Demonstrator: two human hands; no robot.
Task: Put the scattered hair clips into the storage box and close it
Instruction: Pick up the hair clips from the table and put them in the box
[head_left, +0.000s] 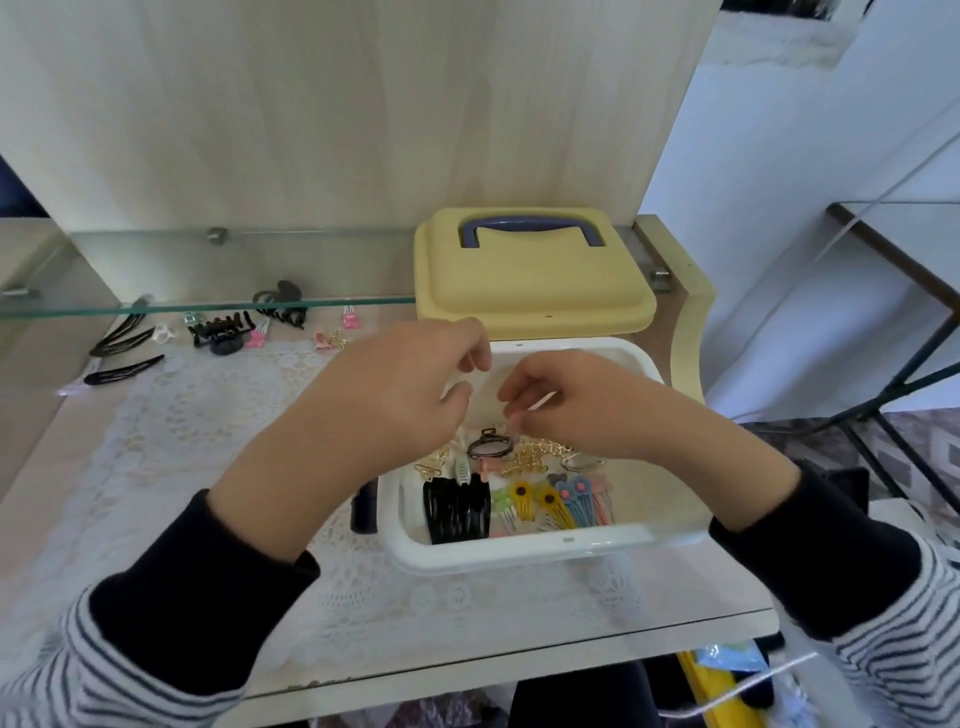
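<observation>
- Desk (208, 467): covered with a lace cloth. It carries the box at centre right and loose clips at far left.
- Glass shelf (208, 306): runs across the far side, above the loose clips. Reach under its edge, not over it.
- Lid (530, 291): yellow with a blue handle, off the box and lying just behind it on the far side. Do not fit it until the far-left clips are cleared.
- Storage box (519, 551): white and open, near right of centre. The task is judged partly done.
- Left hand (395, 384): over the far left of the box with its fingers curled. Whether it holds anything cannot be told.
- Right hand (582, 405): over the box centre with its fingertips drawn close together. Anything pinched there is too small to identify.
- Step in hand, as judged: placing a clip in the box. Lower the fingertips close to the contents before letting go, so that the clip does not bounce out. Drop it into the open far half, not onto the sorted rows.
- Black combs (457, 512): stacked at the near left of the box.
- Flower clips (550, 506): ranged at the near right of the box.
- Gold clips (524, 460): piled mid-box, below the hands.
- Black claw clip (221, 327): not yet boxed, on the desk at far left.
- Black snap clips (122, 371): lying left of it.
- Pink clips (350, 317): lying right of it.
</observation>
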